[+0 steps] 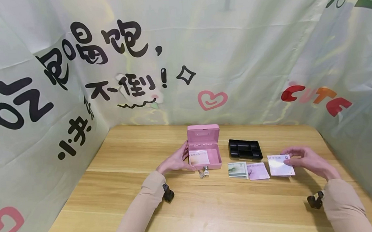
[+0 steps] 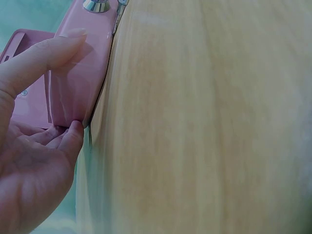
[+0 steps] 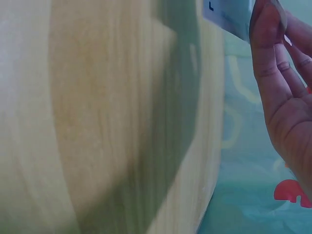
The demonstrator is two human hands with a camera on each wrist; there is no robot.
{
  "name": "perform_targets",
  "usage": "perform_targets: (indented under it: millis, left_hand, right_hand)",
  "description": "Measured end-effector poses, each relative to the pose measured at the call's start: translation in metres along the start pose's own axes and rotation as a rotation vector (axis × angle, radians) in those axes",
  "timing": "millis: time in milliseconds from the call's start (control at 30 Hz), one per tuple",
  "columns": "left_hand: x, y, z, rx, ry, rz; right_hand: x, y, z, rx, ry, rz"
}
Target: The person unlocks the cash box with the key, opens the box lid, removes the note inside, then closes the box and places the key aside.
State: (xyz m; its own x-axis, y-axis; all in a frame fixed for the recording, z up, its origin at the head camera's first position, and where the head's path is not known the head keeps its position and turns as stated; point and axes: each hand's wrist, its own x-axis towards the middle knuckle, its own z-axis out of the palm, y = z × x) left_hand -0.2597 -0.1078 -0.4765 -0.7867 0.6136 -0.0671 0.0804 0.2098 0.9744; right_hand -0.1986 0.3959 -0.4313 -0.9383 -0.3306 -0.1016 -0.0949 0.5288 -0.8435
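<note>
We have both hands busy: the left hand (image 1: 175, 160) is curled about the side of the pink box (image 1: 205, 167), thumb along its front and fingertips at its edge, while the right hand (image 1: 305, 160) pinches the pale note (image 1: 278, 166) by its right side, thumb on its face. That note is on the far right, just beyond the purple note (image 1: 258, 171), and a second edge shows beneath it, so we may be holding a folded sheet or several; too light a pinch there could let the layers slide apart. We cannot tell whether its lower edge touches the desk (image 1: 92, 210). Carrying it towards the box would take it past the green note (image 1: 237, 170) and the black tray (image 1: 245, 155), and a low path might drag the notes out of line. The lid (image 1: 203, 134) stands raised; a knock or a tug by our left hand could tip it down. Inside, the orange-tinted note (image 1: 199, 158) leans on the left, where a second sheet might catch. The keys (image 1: 202, 174) by the front could snag if we shifted the box.
</note>
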Motion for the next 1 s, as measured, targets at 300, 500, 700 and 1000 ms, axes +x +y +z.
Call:
perform_targets:
  millis: [300,500,700,1000]
  left_hand:
    - [0.001,-0.001,0.0,0.013,0.011,-0.012]
    - [0.0,0.0,0.0,0.013,0.011,-0.011]
    - [-0.001,0.001,0.001,0.011,0.011,-0.005]
    - [-0.001,0.002,0.001,0.019,0.011,-0.016]
  right_hand:
    - [0.004,0.004,0.004,-0.012,-0.039,0.018]
    - [0.007,0.008,0.005,-0.001,-0.072,0.006]
    - [0.008,0.007,0.009,-0.055,-0.064,0.048]
    - [0.01,0.007,0.012,-0.087,-0.062,0.066]
